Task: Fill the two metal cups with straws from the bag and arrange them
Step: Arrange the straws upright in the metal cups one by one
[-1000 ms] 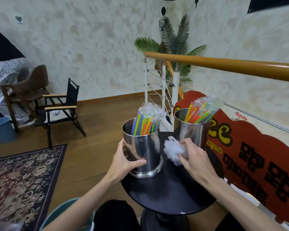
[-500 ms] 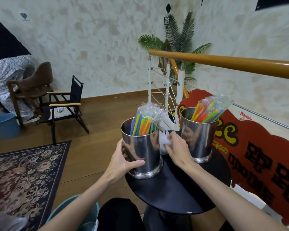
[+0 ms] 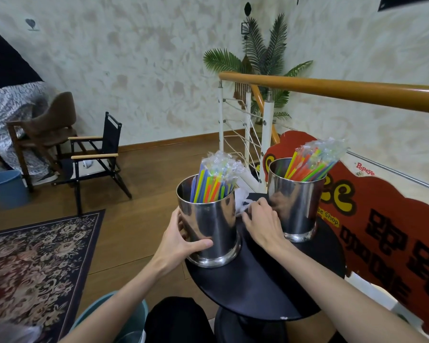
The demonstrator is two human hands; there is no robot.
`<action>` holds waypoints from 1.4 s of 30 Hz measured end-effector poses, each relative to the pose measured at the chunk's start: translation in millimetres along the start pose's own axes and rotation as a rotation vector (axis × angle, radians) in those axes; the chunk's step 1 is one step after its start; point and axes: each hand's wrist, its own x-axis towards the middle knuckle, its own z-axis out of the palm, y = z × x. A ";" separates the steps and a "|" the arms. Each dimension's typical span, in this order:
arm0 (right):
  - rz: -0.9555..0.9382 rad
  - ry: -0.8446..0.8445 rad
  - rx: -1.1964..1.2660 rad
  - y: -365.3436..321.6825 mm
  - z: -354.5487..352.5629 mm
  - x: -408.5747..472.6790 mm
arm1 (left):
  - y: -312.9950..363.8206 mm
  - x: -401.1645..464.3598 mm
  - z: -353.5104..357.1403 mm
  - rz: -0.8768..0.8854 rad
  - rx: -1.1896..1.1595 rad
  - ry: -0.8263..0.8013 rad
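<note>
Right hand [image 3: 260,225] has carried crumpled plastic bag [image 3: 242,203] to 12 o'clock between both straw-filled metal cups [image 3: 209,219], fingers pinching it. Left hand [image 3: 178,243] grips the 9 o'clock cup. Filling looks done; arranging remains.

Two straw-filled cups [image 3: 209,224] [image 3: 295,199] stand side by side on table [image 3: 258,288].
</note>
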 end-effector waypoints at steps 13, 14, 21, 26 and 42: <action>-0.203 0.005 -0.024 -15.6 -9.1 13.9 | 1.9 0.0 1.0 -0.001 -0.005 -0.008; -0.240 -0.007 -0.053 -16.3 -9.0 17.7 | 1.8 0.1 0.7 0.000 -0.001 -0.009; -0.210 -0.121 -0.103 -13.8 -7.6 30.4 | 2.5 0.9 -0.2 -0.004 -0.007 -0.018; -0.091 -0.097 -0.050 -1.2 -9.4 19.8 | 2.0 0.3 0.6 -0.003 -0.012 -0.022; 0.027 -0.027 0.143 5.5 -18.4 -11.5 | 2.6 0.4 5.9 -0.014 -0.004 -0.021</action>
